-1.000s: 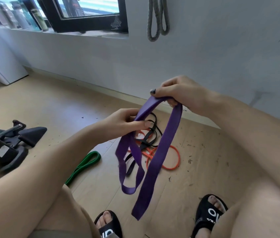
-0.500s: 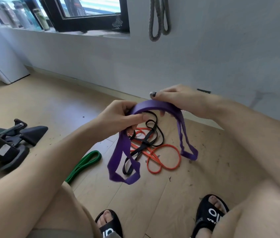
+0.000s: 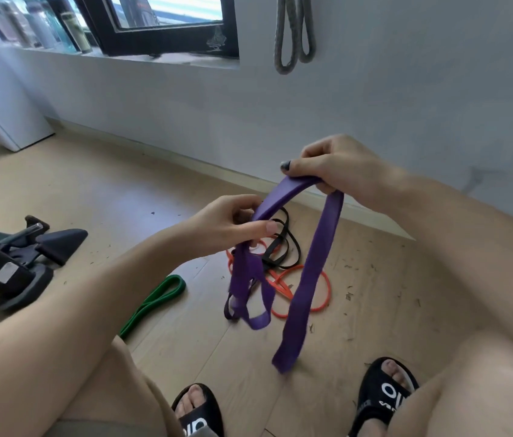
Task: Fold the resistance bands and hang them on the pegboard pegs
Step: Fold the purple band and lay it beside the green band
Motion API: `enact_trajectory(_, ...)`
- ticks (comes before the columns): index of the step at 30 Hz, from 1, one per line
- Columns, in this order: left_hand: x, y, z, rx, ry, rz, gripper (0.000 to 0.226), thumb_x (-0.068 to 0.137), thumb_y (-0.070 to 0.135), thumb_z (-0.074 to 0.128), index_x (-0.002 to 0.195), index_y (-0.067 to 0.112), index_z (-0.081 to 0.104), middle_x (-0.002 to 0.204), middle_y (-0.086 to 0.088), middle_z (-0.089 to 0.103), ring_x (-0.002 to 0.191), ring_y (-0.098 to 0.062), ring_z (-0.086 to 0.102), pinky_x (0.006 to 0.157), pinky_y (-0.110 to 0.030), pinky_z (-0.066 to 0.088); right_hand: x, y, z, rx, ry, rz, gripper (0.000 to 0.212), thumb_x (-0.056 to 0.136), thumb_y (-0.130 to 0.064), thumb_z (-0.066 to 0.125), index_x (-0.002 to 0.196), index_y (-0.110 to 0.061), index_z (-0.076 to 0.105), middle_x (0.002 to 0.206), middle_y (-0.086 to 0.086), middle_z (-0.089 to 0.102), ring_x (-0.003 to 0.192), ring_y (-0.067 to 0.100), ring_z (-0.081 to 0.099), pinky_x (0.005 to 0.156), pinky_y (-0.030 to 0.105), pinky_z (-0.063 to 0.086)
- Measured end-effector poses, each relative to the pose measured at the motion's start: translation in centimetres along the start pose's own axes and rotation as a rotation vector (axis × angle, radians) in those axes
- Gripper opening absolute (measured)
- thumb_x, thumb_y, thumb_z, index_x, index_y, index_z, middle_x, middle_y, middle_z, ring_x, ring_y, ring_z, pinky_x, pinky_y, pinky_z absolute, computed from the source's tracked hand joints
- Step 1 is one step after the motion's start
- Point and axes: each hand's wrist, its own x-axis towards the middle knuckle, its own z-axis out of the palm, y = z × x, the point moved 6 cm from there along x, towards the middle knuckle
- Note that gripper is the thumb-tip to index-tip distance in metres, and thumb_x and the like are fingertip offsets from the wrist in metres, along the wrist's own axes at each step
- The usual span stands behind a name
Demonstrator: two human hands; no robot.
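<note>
I hold a wide purple resistance band [image 3: 315,269] in the air with both hands. My right hand [image 3: 334,167] pinches its top, and a long doubled loop hangs from there down toward the floor. My left hand [image 3: 227,222] grips the band lower left, where shorter loops dangle. On the wooden floor behind the band lie a black band [image 3: 283,247] and an orange band [image 3: 321,294], tangled together. A green band [image 3: 151,302] lies flat to the left. A grey band [image 3: 293,36] hangs on the wall at the top; its peg is out of view.
My two feet in black slides [image 3: 384,395] stand at the bottom. Dark exercise equipment [image 3: 12,263] sits on the floor at the left. A black-framed window [image 3: 167,39] with bottles on its sill is at the upper left. A white appliance [image 3: 0,99] stands far left.
My right hand has risen and the right loop has dropped long again, reaching near the floor. My left hand has gathered the left part into shorter loops.
</note>
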Motion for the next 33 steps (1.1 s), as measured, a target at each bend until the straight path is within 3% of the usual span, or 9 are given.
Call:
enact_trajectory(5, 0.1, 0.6, -0.6, 0.029, 0.051, 0.041, 0.037, 0.081, 0.035, 0.086, 0.077, 0.012, 0.056, 0.06, 0.006, 0.044, 0.054, -0.013, 0.042, 0.053, -0.022, 0.034, 0.0, 0.5, -0.6, -0.012, 0.026, 0.017, 0.041, 0.088, -0.038, 0.077, 0.057, -0.02, 0.059, 0.053, -0.002, 0.039, 0.048, 0.013, 0.033, 0.05, 0.025, 0.027)
enact_trajectory(9, -0.2, 0.7, -0.3, -0.042, 0.019, 0.037, 0.023, 0.089, 0.016, 0.078, 0.087, 0.002, 0.06, 0.065, -0.003, 0.058, 0.057, -0.016, 0.055, 0.057, -0.024, 0.048, 0.0, 1.1, -0.7, -0.084, 0.008, 0.042, 0.041, 0.089, -0.041, 0.076, 0.061, -0.017, 0.058, 0.053, -0.001, 0.04, 0.047, 0.011, 0.034, 0.05, 0.025, 0.027)
enact_trajectory(12, -0.3, 0.9, -0.8, -0.065, 0.068, 0.041, 0.031, 0.09, 0.014, 0.077, 0.092, -0.01, 0.057, 0.067, -0.009, 0.06, 0.056, -0.021, 0.057, 0.058, -0.027, 0.05, -0.1, 1.3, -0.6, -0.126, -0.001, 0.048, 0.04, 0.092, -0.045, 0.071, 0.067, -0.016, 0.06, 0.054, -0.004, 0.043, 0.047, 0.009, 0.037, 0.051, 0.024, 0.03)
enact_trajectory(16, -0.5, 1.1, -1.1, -0.049, 0.086, 0.082, 0.037, 0.089, 0.023, 0.08, 0.089, -0.007, 0.058, 0.066, -0.017, 0.053, 0.046, -0.021, 0.046, 0.047, -0.025, 0.039, -0.4, 0.7, 0.5, -0.168, -0.074, 0.015, 0.04, 0.098, -0.053, 0.058, 0.075, -0.022, 0.067, 0.055, -0.01, 0.06, 0.049, 0.006, 0.051, 0.052, 0.017, 0.04)
enact_trajectory(19, -0.3, 1.3, -0.7, -0.07, 0.078, 0.107, 0.043, 0.086, 0.025, 0.082, 0.1, -0.009, 0.06, 0.065, -0.008, 0.055, 0.044, -0.015, 0.047, 0.044, -0.021, 0.04, -0.7, 0.2, 2.3, -0.187, -0.125, -0.01, 0.042, 0.098, -0.057, 0.055, 0.077, -0.024, 0.069, 0.061, -0.012, 0.064, 0.055, 0.001, 0.057, 0.055, 0.011, 0.041)
enact_trajectory(22, -0.1, 1.0, -0.3, -0.102, 0.056, 0.104, 0.036, 0.089, 0.014, 0.08, 0.112, -0.003, 0.058, 0.069, 0.01, 0.063, 0.05, -0.01, 0.056, 0.049, -0.02, 0.047, -0.5, 0.0, 4.0, -0.269, -0.154, -0.055, 0.038, 0.098, -0.053, 0.058, 0.079, -0.022, 0.068, 0.059, -0.012, 0.057, 0.053, 0.0, 0.05, 0.054, 0.017, 0.039)
enact_trajectory(24, 0.0, 0.6, -0.5, -0.077, 0.058, 0.097, 0.053, 0.082, 0.025, 0.086, 0.115, -0.003, 0.055, 0.078, 0.002, 0.063, 0.061, -0.017, 0.061, 0.056, -0.031, 0.054, -0.2, -0.2, 3.9, -0.266, -0.078, -0.09, 0.037, 0.096, -0.048, 0.064, 0.071, -0.021, 0.063, 0.052, -0.015, 0.05, 0.048, -0.001, 0.043, 0.051, 0.015, 0.033)
enact_trajectory(28, 0.1, -0.6, -0.4, 0.063, 0.002, 0.047, 0.029, 0.083, 0.022, 0.084, 0.093, 0.014, 0.058, 0.072, 0.005, 0.054, 0.066, -0.013, 0.054, 0.063, -0.026, 0.048, -0.1, -1.0, 2.0, -0.132, 0.035, -0.104, 0.036, 0.093, -0.043, 0.071, 0.066, -0.021, 0.061, 0.048, -0.015, 0.044, 0.047, 0.001, 0.039, 0.051, 0.015, 0.031)
enact_trajectory(33, 0.0, -1.0, -1.3, 0.118, 0.015, 0.003, 0.042, 0.081, 0.044, 0.077, 0.09, 0.008, 0.058, 0.071, 0.002, 0.051, 0.064, -0.014, 0.052, 0.061, -0.024, 0.043, -0.1, 0.1, -0.1, -0.063, 0.061, -0.047, 0.039, 0.09, -0.043, 0.073, 0.06, -0.022, 0.06, 0.051, -0.011, 0.042, 0.049, 0.006, 0.037, 0.06, 0.027, 0.03)
